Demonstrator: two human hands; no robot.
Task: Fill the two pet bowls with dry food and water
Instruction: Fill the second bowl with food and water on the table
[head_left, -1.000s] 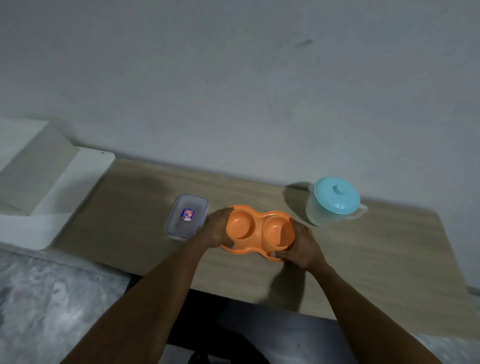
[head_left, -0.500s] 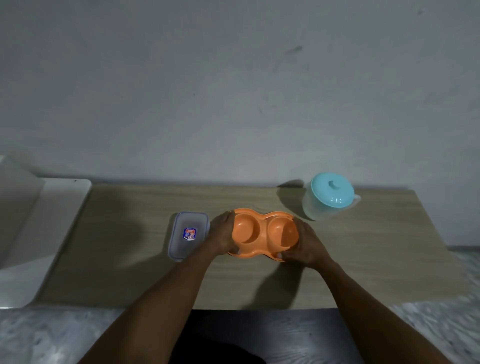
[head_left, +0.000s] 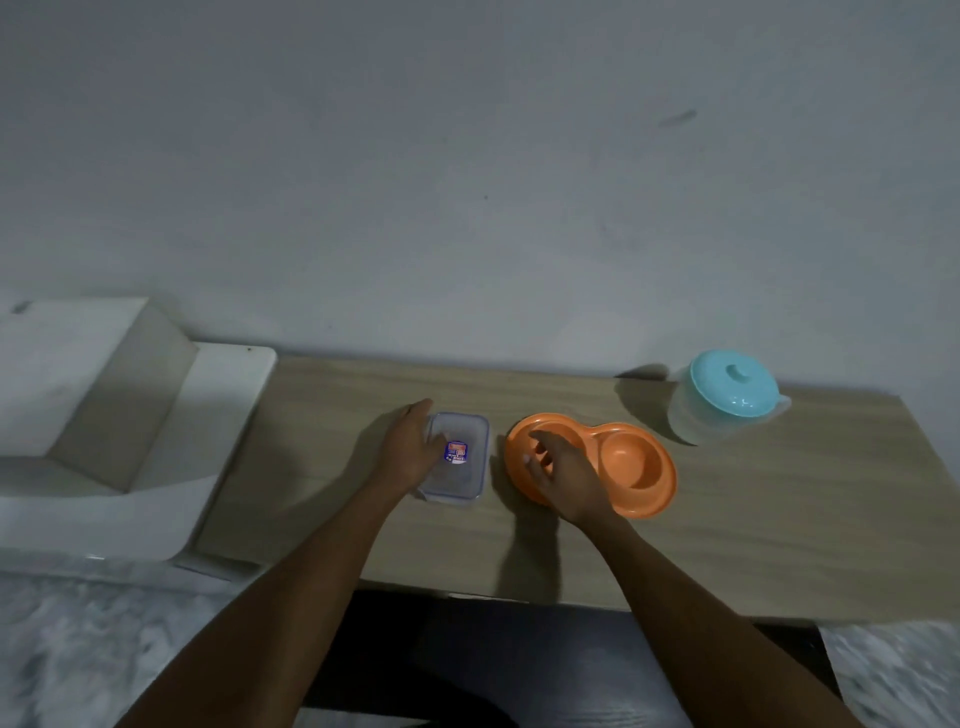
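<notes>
i've let go of the orange double bowl (head_left: 631, 462); left hand (head_left: 410, 447) now cups the lidded food container (head_left: 460, 460), right hand (head_left: 563, 470) hovers loose and empty — food first, i'd say.

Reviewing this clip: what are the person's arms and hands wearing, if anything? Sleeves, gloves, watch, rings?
Both forearms are bare up to the frame edge, with no sleeves showing. The left hand and right hand have no gloves. No watch, band or ring is visible, though dim light and blur could hide something small.
</notes>
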